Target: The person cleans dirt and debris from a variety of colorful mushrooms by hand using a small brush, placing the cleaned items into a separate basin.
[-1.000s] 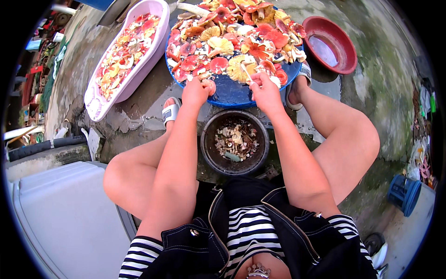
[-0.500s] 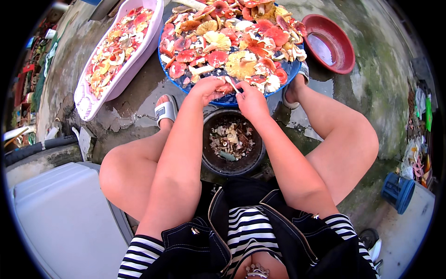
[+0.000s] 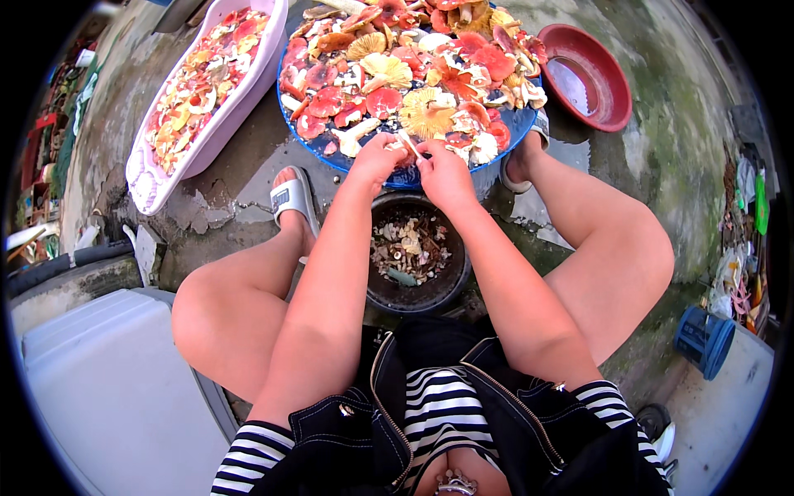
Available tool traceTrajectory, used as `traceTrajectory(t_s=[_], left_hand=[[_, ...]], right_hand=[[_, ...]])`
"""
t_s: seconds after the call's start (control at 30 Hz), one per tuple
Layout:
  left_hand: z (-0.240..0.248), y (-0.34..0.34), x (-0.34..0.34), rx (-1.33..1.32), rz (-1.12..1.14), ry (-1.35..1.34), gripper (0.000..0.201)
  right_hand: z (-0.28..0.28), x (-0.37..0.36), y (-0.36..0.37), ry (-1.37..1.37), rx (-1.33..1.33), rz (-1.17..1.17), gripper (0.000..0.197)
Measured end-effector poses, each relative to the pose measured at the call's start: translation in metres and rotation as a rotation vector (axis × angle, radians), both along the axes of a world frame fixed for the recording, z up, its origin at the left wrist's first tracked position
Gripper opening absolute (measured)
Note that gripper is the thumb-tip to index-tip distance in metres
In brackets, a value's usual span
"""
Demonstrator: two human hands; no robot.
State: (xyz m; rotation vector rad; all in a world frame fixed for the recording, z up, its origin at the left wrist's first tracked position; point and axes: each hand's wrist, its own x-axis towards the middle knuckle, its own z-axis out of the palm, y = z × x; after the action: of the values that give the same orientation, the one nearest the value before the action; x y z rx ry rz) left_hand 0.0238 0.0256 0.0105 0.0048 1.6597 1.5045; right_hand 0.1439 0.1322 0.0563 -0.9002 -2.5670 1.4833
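Observation:
Just over the near edge of a wide blue tub piled with red-capped and yellow-gilled mushrooms, my two hands meet. My left hand is closed on a small mushroom, mostly hidden by the fingers. My right hand pinches a slim white stick-like thing that slants across to the left fingers; whether it is a small blade or a stem I cannot tell. Below the hands, between my legs, sits a dark round basin with mushroom scraps in it.
A long pink tub of cut mushrooms stands at the far left. To the right of the blue tub is a red basin with a little liquid. A grey lidded box lies near left, a blue bucket at right.
My hands have shifted slightly, and the white stick-like thing now stands a little higher between the fingers. My left foot has turned and slid a bit.

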Motion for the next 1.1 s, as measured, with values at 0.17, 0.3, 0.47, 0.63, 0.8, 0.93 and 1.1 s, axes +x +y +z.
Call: traceTrajectory(t_s=[0.17,0.3,0.47,0.63,0.8,0.93,1.1], left_hand=[[-0.001,-0.002,0.004,-0.056,0.009,0.077,0.023],[0.005,-0.002,0.005,-0.107,0.006,0.168,0.019],[0.005,-0.005,0.002,-0.091,0.009,0.169,0.018],[0.001,-0.003,0.004,-0.022,0.060,0.212,0.017],[-0.012,-0.007,-0.004,-0.118,-0.009,0.249,0.019],[-0.001,-0.004,-0.005,-0.140,0.083,0.081,0.021],[0.022,-0.007,-0.018,0.082,0.310,-0.404,0.030]], right_hand=[[-0.009,-0.002,0.002,0.000,-0.082,-0.031,0.019],[-0.005,0.000,0.005,-0.007,-0.128,-0.030,0.020],[-0.006,-0.001,-0.006,0.008,0.007,-0.062,0.020],[-0.017,0.000,0.003,-0.007,-0.171,-0.057,0.020],[-0.007,-0.003,0.006,-0.024,-0.335,-0.047,0.020],[-0.004,0.004,0.008,-0.065,0.116,-0.008,0.020],[-0.007,0.002,0.000,-0.147,-0.096,0.075,0.020]])
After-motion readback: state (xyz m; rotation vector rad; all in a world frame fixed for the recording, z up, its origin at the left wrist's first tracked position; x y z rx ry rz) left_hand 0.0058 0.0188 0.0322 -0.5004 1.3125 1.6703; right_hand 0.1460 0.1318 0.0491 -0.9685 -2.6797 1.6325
